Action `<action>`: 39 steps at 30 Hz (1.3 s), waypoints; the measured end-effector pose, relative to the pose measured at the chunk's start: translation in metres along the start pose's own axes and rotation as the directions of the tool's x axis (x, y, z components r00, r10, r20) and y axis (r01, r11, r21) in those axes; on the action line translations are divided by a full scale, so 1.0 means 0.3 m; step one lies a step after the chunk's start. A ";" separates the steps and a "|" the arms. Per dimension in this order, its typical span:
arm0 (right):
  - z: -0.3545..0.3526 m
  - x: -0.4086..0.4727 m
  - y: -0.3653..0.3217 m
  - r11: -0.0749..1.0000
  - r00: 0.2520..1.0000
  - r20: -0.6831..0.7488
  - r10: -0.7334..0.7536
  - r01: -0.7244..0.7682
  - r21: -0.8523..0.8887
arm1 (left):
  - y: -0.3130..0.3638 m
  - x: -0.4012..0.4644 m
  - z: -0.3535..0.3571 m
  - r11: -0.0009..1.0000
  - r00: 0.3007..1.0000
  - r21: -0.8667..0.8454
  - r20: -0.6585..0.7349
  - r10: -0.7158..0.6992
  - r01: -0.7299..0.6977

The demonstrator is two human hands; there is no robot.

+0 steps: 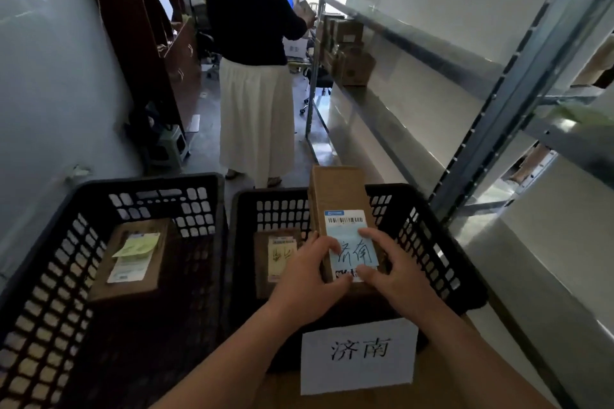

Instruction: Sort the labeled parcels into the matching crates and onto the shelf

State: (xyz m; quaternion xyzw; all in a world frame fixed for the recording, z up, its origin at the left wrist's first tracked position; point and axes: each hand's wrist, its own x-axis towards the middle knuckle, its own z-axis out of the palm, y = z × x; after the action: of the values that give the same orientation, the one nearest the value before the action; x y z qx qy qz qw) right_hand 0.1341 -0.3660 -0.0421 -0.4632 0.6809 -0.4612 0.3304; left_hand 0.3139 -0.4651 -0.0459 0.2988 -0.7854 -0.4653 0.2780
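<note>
Left crate (109, 276): one labelled box flat near the far wall. Right crate (432, 242), tagged 济南 on the near rim: long cardboard parcel (335, 196) held over it, same label. Left hand (307, 279) and right hand (395, 271) both clamped round its near end. Looks stiff, light-ish, non-slippery; better gripped mid-length by the long edges.

I am reaching both bare forearms forward and inward, wrists close together. My left hand (304, 279) is curling its fingers round what it is gripping, thumb pressing on top. My right hand (393, 271) is mirroring it, fingers spread and bent.
</note>
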 end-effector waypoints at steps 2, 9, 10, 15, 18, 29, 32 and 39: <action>-0.038 0.032 0.075 0.998 0.998 0.055 0.044 -0.041 -0.042 | -0.049 0.026 0.056 0.998 0.997 0.017 0.037 -0.063 0.063; -0.079 0.147 0.249 0.958 0.958 0.229 0.171 -0.108 -0.266 | -0.189 0.071 0.140 0.954 0.959 0.188 0.119 -0.258 0.234; -0.082 0.168 0.261 0.948 0.950 0.250 0.188 -0.109 -0.299 | -0.201 0.082 0.147 0.944 0.952 0.214 0.122 -0.281 0.251; -0.081 0.253 0.331 0.918 0.914 0.317 0.252 -0.123 -0.377 | -0.270 0.129 0.177 0.899 0.922 0.324 0.149 -0.357 0.295; -0.073 0.301 0.376 0.904 0.901 0.343 0.267 -0.110 -0.414 | -0.325 0.161 0.192 0.875 0.899 0.368 0.181 -0.399 0.315; -0.025 0.390 0.483 0.803 0.841 0.445 0.309 0.021 -0.596 | -0.462 0.217 0.215 0.813 0.858 0.511 0.246 -0.451 0.280; -0.049 0.402 0.474 0.769 0.824 0.462 0.328 0.052 -0.637 | -0.458 0.222 0.186 0.811 0.862 0.522 0.248 -0.442 0.266; -0.125 0.404 0.410 0.822 0.860 0.472 0.196 0.119 -0.557 | -0.409 0.230 0.080 0.815 0.888 0.514 0.196 -0.415 0.268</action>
State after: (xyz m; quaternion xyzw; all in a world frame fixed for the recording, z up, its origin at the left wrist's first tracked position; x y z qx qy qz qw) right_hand 0.0185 -0.4495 -0.1464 -0.6307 0.6843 -0.0908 0.3546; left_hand 0.2764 -0.5494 -0.1549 0.4212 -0.8400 -0.3418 -0.0145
